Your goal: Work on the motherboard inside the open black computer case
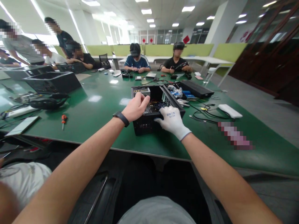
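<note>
An open black computer case lies on the green table, with wires and parts visible inside. My bare left hand, a black band on its wrist, is over the case's left part by a metal box. Its fingers are pressed together; what they hold, if anything, is too small to tell. My right hand wears a white glove and grips the near right edge of the case, thumb on the outer front side and fingers over the rim.
An orange screwdriver lies to the left on the green table. Right of the case are gloves, a black panel, cables and a white power strip. Another case stands at left. Several people sit or stand around.
</note>
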`<action>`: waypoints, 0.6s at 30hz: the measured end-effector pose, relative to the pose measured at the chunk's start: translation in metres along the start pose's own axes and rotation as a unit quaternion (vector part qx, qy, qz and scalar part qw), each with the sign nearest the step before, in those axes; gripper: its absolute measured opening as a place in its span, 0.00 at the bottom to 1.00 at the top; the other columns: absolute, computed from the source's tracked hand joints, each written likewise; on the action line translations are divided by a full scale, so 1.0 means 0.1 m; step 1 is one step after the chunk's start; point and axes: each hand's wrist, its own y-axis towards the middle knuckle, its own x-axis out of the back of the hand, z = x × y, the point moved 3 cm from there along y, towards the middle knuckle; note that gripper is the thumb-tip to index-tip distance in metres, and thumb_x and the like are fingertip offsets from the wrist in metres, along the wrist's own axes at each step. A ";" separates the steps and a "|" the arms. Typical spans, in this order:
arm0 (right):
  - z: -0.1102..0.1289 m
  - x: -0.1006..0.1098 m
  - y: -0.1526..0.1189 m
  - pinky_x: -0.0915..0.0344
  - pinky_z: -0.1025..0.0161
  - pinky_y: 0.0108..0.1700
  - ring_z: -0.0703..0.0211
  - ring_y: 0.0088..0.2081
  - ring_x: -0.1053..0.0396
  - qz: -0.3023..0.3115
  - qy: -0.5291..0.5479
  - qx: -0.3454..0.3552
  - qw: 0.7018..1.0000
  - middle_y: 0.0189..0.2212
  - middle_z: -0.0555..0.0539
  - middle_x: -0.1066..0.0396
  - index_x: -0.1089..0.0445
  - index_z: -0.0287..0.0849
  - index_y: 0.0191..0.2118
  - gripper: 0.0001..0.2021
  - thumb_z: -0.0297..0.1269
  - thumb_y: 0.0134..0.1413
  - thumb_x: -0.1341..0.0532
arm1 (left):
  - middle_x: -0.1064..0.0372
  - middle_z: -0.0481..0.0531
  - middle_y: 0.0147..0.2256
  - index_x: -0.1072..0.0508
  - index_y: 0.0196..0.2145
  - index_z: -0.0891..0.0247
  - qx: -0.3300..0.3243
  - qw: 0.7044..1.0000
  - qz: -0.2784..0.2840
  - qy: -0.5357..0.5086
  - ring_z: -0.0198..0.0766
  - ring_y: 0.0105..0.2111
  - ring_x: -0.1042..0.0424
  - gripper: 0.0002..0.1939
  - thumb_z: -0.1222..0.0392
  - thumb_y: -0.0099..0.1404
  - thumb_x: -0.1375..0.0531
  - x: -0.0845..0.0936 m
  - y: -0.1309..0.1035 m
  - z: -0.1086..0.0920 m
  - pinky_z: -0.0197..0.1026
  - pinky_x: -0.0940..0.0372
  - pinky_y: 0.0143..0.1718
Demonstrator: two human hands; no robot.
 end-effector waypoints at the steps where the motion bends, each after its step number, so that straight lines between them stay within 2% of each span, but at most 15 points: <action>1: -0.03 -0.05 0.17 0.45 0.53 0.47 0.44 0.48 0.34 0.003 -0.005 -0.006 1.000 0.46 0.36 0.28 0.30 0.40 0.49 0.25 0.58 0.62 0.44 | 0.32 0.50 0.31 0.38 0.38 0.59 0.004 1.000 -0.020 -0.010 0.40 0.32 0.33 0.14 0.47 0.75 0.49 0.02 -0.02 0.04 0.43 0.39 0.39; 5: -0.12 -0.22 0.76 0.35 0.48 0.54 0.49 0.52 0.32 0.021 -0.026 -0.026 0.999 0.52 0.41 0.30 0.31 0.40 0.54 0.24 0.55 0.64 0.41 | 0.34 0.49 0.31 0.40 0.37 0.59 0.018 0.997 -0.067 -0.030 0.39 0.33 0.33 0.14 0.46 0.75 0.50 0.06 -0.09 0.21 0.42 0.40 0.37; 9: -0.17 -0.33 1.16 0.31 0.47 0.54 0.52 0.52 0.30 0.030 -0.045 -0.043 0.998 0.55 0.42 0.31 0.32 0.41 0.57 0.21 0.49 0.64 0.39 | 0.35 0.48 0.30 0.41 0.36 0.58 0.051 0.996 -0.064 -0.021 0.40 0.33 0.34 0.15 0.45 0.76 0.52 0.03 -0.16 0.38 0.42 0.41 0.36; 13: -0.22 -0.41 1.36 0.30 0.47 0.53 0.52 0.52 0.30 0.038 -0.054 -0.054 0.996 0.55 0.42 0.31 0.32 0.42 0.57 0.21 0.48 0.64 0.38 | 0.37 0.47 0.28 0.43 0.35 0.57 0.087 0.995 -0.046 -0.022 0.40 0.31 0.35 0.16 0.45 0.76 0.52 -0.05 -0.27 0.61 0.43 0.42 0.35; 18: -0.27 -0.45 1.42 0.30 0.47 0.53 0.52 0.52 0.30 0.043 -0.053 -0.045 0.997 0.55 0.42 0.31 0.32 0.42 0.57 0.21 0.48 0.64 0.38 | 0.36 0.48 0.29 0.42 0.35 0.57 0.134 0.990 -0.039 -0.024 0.42 0.31 0.34 0.16 0.44 0.76 0.54 -0.11 -0.39 0.89 0.44 0.41 0.36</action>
